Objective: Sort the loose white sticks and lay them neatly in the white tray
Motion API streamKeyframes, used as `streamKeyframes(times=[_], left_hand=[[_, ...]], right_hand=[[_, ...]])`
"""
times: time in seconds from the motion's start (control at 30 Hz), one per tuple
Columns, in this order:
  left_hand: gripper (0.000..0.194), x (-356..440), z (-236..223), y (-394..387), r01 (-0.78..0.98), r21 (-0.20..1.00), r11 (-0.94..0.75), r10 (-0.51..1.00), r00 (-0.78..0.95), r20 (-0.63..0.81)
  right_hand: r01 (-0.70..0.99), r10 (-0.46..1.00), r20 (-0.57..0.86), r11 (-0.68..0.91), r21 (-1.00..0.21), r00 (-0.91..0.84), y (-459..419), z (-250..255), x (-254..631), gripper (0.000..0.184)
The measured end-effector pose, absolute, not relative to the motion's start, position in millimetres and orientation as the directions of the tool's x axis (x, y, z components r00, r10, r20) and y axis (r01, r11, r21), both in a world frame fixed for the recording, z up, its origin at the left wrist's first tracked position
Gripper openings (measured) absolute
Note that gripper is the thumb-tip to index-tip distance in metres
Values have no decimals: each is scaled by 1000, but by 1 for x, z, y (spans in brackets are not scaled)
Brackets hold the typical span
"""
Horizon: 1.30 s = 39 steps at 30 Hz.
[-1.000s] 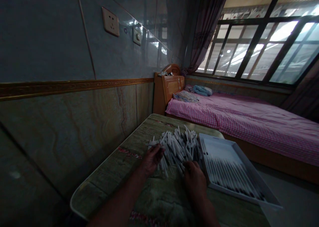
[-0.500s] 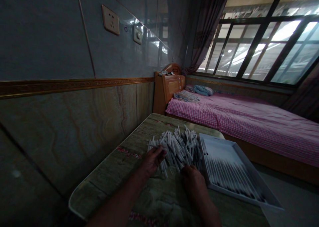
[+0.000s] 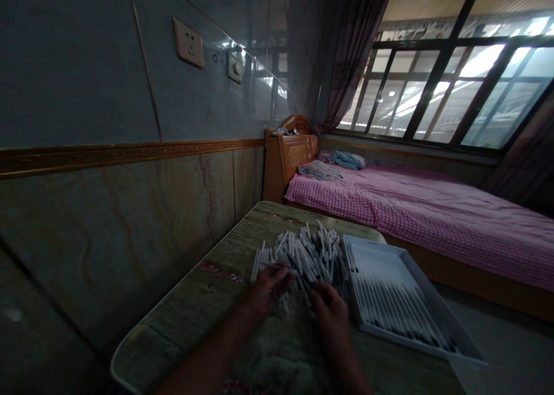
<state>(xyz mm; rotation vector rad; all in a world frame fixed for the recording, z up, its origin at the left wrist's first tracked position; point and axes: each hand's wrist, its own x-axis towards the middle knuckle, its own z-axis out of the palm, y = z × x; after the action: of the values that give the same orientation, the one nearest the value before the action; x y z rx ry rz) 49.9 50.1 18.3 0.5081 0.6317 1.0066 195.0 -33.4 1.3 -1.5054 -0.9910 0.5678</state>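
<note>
A heap of thin white paper sticks lies loose on a table with a mottled green-brown top. My left hand rests at the heap's near left edge, its fingers curled, with one stick lying across them. My right hand touches the heap's near edge, its fingertips among the sticks. To the right stands a shallow white tray holding sticks in neat parallel rows with dark ends. The hands are not touching the tray.
A tiled wall with a gold border strip runs along the table's left side. A bed with a pink checked sheet lies beyond the table, below a barred window. Grey floor shows right of the tray.
My hands have drawn closer together at the heap's near edge, and some sticks have shifted. The whole view has moved slightly, with the room sliding left and the table's corner lower left.
</note>
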Motion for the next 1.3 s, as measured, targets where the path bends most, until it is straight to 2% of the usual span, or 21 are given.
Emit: streamKeyframes(times=[0.23, 0.43, 0.93, 1.13, 1.3], left_hand=[[28, 53, 15, 41, -543, 718, 436, 865, 472, -168], [30, 54, 16, 37, -523, 717, 461, 846, 504, -177], [31, 55, 12, 37, -494, 731, 471, 834, 520, -187], [30, 54, 11, 37, -470, 731, 495, 821, 529, -216], [29, 54, 12, 36, -431, 757, 491, 813, 538, -222]], right_hand=[[-2, 791, 84, 107, -994, 606, -27, 0, 181, 30], [-95, 821, 40, 114, -989, 570, -23, -2, 178, 30], [-76, 843, 88, 152, -985, 531, -24, 0, 182, 31], [-30, 890, 107, 134, -991, 443, -26, 4, 186, 34], [-6, 869, 99, 117, -993, 485, -25, 8, 187, 34]])
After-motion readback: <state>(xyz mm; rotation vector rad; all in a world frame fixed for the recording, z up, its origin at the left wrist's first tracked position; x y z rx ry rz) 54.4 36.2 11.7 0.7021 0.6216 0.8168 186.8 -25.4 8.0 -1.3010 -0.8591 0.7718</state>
